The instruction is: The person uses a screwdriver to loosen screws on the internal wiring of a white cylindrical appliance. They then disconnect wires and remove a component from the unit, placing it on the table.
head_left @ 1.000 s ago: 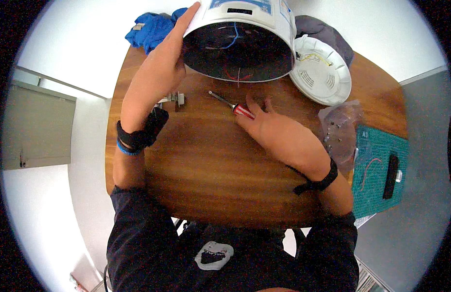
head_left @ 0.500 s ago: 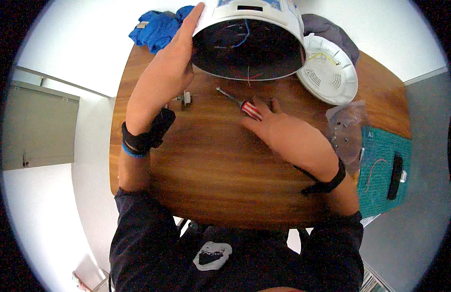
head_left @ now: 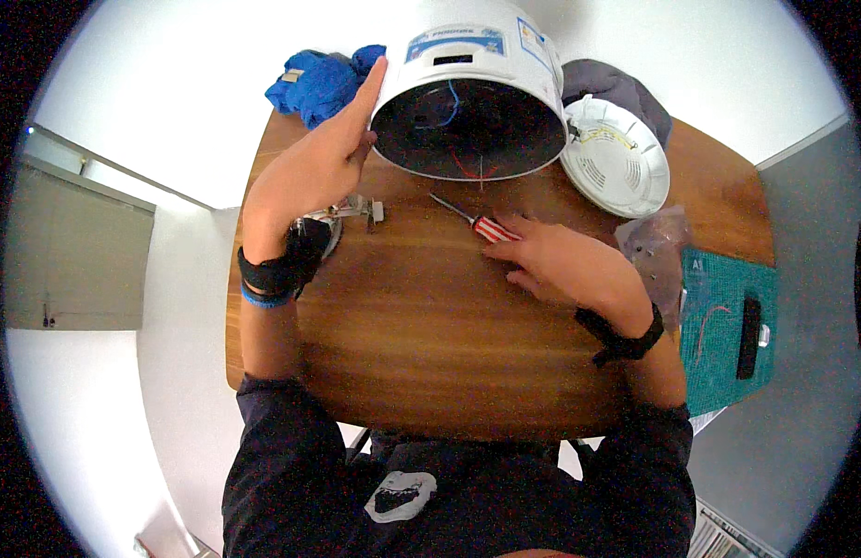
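A white cylindrical appliance housing, like a rice cooker body (head_left: 542, 79), lies at the table's far side with its dark hollow end toward me. Blue and red wires show inside. Pressed along its left side is my left hand (head_left: 314, 163), fingers stretched flat and the thumb near the rim. My right hand (head_left: 570, 260) has thumb and fingers closed about the handle end of a screwdriver (head_left: 494, 230) with a red-and-white striped grip. The screwdriver lies low over the wood, its shaft pointing far left. A round white vented base cover (head_left: 626, 181) with a yellow wire sits right of the housing.
Small white and metal parts (head_left: 377, 212) lie beside my left wrist, partly hidden. At right are a clear bag (head_left: 668, 237) with small screws and a green cutting mat (head_left: 719, 372) bearing a black strip. Blue cloth (head_left: 314, 88) and dark grey cloth (head_left: 626, 88) lie at the back.
The view has shifted, so the housing and table sit lower in the picture. My right thumb and fingers have shifted around the screwdriver handle. My left hand stays against the housing.
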{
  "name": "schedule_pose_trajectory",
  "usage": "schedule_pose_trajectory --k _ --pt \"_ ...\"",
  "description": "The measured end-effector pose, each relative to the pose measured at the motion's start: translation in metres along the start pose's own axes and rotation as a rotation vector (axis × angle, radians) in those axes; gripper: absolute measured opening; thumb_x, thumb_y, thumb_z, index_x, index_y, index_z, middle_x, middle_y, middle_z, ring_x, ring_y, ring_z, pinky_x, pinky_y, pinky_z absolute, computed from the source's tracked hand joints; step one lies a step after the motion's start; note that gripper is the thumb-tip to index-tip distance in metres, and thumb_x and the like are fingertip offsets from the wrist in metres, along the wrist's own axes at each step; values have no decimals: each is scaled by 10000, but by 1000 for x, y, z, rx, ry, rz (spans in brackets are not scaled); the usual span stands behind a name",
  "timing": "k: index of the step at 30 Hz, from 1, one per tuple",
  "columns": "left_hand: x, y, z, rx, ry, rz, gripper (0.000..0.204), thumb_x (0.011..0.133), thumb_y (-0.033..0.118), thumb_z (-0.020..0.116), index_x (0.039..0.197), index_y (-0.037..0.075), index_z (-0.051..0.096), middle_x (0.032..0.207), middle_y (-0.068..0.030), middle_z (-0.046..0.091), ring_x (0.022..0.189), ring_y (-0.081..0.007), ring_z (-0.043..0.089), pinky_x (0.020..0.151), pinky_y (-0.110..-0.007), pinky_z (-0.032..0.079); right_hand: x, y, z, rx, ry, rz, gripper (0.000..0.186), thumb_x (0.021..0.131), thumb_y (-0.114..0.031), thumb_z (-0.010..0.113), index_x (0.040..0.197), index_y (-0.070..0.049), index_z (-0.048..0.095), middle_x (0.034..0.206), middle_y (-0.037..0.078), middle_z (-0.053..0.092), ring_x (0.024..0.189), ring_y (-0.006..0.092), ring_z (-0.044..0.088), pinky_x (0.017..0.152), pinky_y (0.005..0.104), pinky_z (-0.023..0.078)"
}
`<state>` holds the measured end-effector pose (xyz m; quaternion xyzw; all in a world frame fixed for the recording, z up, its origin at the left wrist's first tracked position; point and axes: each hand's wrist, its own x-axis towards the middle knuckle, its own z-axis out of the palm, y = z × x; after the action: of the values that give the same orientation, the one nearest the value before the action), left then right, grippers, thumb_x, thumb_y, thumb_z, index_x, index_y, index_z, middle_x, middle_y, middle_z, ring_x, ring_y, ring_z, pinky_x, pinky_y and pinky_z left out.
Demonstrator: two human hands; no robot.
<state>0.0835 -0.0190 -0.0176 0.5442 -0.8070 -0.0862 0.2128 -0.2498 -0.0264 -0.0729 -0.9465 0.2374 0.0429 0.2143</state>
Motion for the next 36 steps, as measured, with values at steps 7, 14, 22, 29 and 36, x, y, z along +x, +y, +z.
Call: schedule_pose_trajectory --k 7,14,22,29,36 --pt "0 -8 -6 -223 -16 -98 685 1132 300 545 1699 89 224 1382 -225 647 1213 -265 663 1079 -346 463 1 5 -39 271 447 233 245 993 -215 696 1169 -58 628 1044 223 674 997 443 688 858 519 555" --pt "13 1 4 -264 18 120 632 1132 187 508 1696 106 236 1732 -193 289 1607 -314 282 1283 -398 261 -6 16 -41 168 734 356 307 987 -220 711 1158 -26 544 1134 251 623 999 471 651 867 515 541" --pt "13 11 16 -115 95 135 755 1076 72 573 1718 145 184 1719 -153 349 1513 -250 412 1234 -370 332 -24 10 -35 51 446 277 550 978 -239 711 1428 -14 491 1430 327 493 1178 548 625 987 561 565" --pt "-8 19 10 -200 18 28 910 1030 146 692 1732 160 112 1502 -173 589 894 -274 583 934 -396 527 -35 -5 -42 -20 182 266 529 997 -256 702 1458 -85 507 1464 258 502 1185 501 639 995 533 545" --pt "-45 -8 6 226 -203 49 713 1002 247 711 1613 77 385 1605 -211 473 1339 -426 579 1095 -454 504 -55 -8 -27 48 64 155 499 990 -243 700 1445 -98 554 1353 212 592 1126 461 660 949 512 563"
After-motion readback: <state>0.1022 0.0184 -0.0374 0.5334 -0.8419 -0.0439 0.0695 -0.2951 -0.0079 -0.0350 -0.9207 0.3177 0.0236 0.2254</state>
